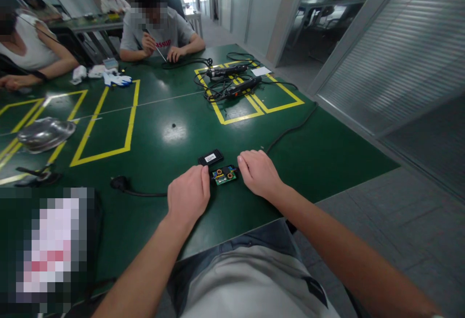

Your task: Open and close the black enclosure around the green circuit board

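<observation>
A small green circuit board point(225, 176) with copper coils lies exposed on the table between my hands. My left hand point(188, 192) is closed at its left end, around a black power cable point(147, 194). That cable leads out to a plug point(120, 183) on the left. My right hand point(259, 172) is closed at the board's right end, on the other length of cable point(290, 130), which runs away toward the table's right edge. Just behind the board rests a black ribbed cover point(210, 157) with a white label. My fingertips are mostly hidden behind my knuckles.
Two black electric screwdrivers point(242, 87) with tangled cords lie inside yellow tape markings on the green table point(174, 109). White-and-blue gloves point(116, 79) and a shiny metal piece point(47, 134) are to the left. Across the table, a person point(160, 32) handles a thin tool.
</observation>
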The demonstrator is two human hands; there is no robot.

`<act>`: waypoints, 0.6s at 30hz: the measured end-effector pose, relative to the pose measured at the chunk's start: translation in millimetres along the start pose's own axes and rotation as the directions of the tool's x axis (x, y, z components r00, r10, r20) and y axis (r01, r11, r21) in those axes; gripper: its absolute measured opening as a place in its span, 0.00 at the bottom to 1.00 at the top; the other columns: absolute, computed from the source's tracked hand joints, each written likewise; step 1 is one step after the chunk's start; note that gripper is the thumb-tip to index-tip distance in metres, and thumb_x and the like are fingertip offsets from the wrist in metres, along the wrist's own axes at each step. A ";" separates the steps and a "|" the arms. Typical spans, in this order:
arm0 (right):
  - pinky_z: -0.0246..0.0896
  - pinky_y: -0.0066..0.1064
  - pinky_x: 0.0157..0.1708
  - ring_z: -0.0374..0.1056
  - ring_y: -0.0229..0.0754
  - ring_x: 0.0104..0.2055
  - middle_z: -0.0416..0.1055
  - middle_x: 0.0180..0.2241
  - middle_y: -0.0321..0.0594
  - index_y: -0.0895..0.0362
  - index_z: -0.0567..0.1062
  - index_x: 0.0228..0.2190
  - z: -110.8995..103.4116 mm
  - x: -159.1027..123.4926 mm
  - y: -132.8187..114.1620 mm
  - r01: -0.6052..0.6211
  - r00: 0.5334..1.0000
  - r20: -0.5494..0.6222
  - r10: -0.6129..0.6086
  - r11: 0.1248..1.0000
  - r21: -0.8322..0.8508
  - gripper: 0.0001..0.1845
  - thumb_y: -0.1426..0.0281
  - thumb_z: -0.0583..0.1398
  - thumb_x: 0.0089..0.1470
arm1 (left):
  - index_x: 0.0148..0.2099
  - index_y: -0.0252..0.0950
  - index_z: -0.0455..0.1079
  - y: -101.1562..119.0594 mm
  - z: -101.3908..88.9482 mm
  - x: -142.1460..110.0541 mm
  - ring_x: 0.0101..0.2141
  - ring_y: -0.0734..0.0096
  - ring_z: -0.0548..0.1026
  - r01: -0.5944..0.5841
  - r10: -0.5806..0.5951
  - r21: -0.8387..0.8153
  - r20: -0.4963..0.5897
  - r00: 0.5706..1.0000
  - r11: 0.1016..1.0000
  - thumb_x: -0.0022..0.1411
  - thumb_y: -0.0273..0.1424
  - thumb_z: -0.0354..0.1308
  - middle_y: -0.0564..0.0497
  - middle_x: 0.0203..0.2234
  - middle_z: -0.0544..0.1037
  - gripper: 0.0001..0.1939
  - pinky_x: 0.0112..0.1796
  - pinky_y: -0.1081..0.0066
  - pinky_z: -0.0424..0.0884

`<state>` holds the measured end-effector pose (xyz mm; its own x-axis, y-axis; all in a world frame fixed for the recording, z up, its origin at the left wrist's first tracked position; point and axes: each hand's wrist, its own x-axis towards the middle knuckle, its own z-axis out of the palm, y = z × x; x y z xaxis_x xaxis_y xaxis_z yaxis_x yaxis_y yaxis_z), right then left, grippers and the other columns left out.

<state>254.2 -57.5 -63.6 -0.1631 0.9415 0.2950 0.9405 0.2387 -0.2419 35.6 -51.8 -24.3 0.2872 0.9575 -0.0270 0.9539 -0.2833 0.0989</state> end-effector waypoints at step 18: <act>0.55 0.40 0.42 0.67 0.50 0.39 0.74 0.34 0.45 0.52 0.71 0.30 3.4 5.7 5.4 -0.009 0.997 0.078 0.006 0.999 0.035 0.18 0.71 0.52 0.75 | 0.45 0.39 0.77 4.6 6.8 4.5 0.41 0.55 0.85 0.001 -0.002 0.022 0.063 0.998 1.000 0.85 0.35 0.43 0.43 0.41 0.85 0.21 0.33 0.67 0.68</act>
<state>257.4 -50.0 -66.4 -0.1796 0.9587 0.2207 0.9308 0.2382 -0.2772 41.9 -49.1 -30.8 0.2898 0.9529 -0.0897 0.9559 -0.2835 0.0770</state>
